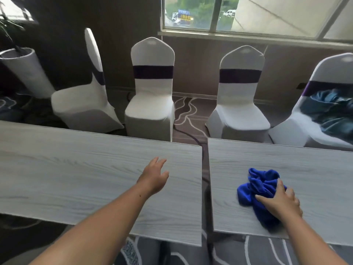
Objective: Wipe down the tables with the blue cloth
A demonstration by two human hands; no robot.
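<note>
Two pale wood-grain tables stand side by side with a narrow gap between them: the left table (66, 178) and the right table (315, 175). A crumpled blue cloth (257, 186) lies on the right table near its front left corner. My right hand (280, 201) presses down on the cloth's near side, fingers spread over it. My left hand (154, 176) hovers over the right part of the left table, fingers apart, holding nothing.
Several white-covered chairs with dark sashes (152, 92) line the far side of the tables. The rightmost chair (324, 115) carries a dark teal fabric heap. A white planter (24, 71) stands at far left. A window runs along the back wall.
</note>
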